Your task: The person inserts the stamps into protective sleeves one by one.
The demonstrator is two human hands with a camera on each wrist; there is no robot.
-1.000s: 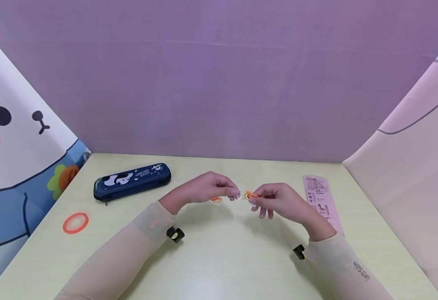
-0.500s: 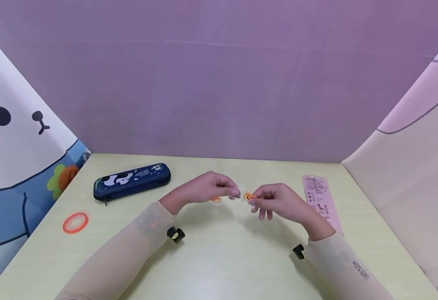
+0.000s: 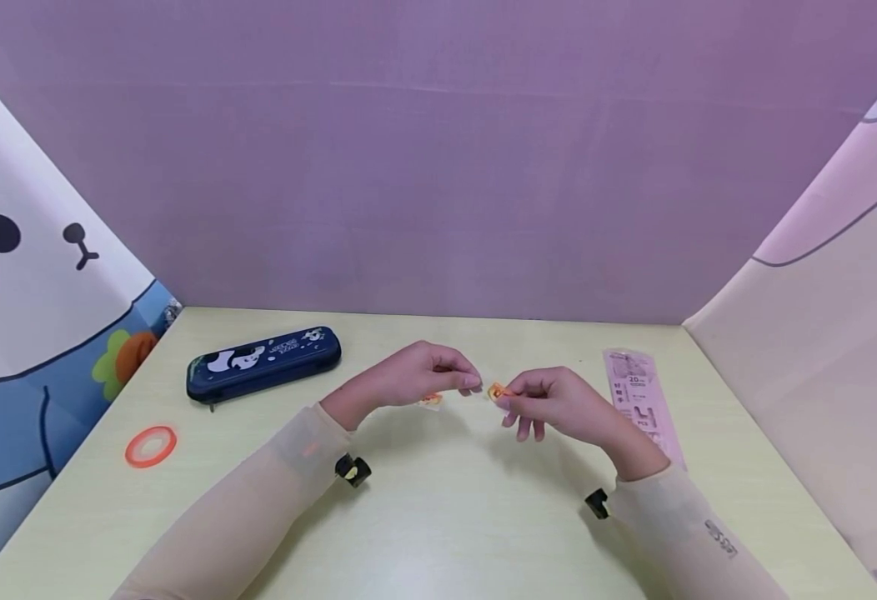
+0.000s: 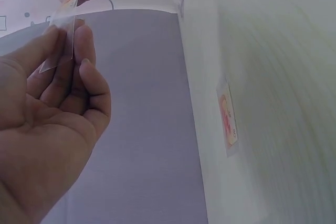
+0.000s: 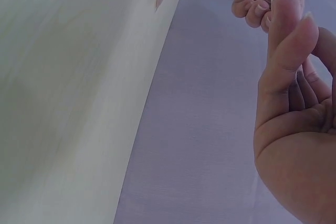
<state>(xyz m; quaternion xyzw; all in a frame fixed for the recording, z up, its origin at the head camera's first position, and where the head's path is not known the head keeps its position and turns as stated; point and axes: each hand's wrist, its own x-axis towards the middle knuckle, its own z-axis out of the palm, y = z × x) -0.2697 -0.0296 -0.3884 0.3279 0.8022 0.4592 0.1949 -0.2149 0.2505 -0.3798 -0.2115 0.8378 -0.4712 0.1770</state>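
Observation:
Over the table's middle, both hands hold a small clear plastic piece with an orange print (image 3: 497,392). My left hand (image 3: 427,375) pinches the transparent end of this clear piece (image 4: 62,40), thumb against fingers. Opposite it, my right hand (image 3: 554,402) pinches the printed end between thumb and index finger, its other fingers hanging lower. In the right wrist view the right hand's own fingers hide the piece. Below the left hand, a second small clear piece with orange print (image 3: 431,401) lies on the table; the left wrist view shows this printed piece (image 4: 227,121) flat.
A dark blue pencil case (image 3: 264,363) with a panda picture lies at the back left. In front of it is an orange ring (image 3: 151,447), like a tape roll. A pink printed package (image 3: 643,400) lies to the right, partly behind the right forearm. A purple cloth backdrop (image 3: 438,167) rises behind the table.
Both hands stay nearly in place. The left fingertips shift slightly on the clear end, and its shiny plastic shows less between the hands than before.

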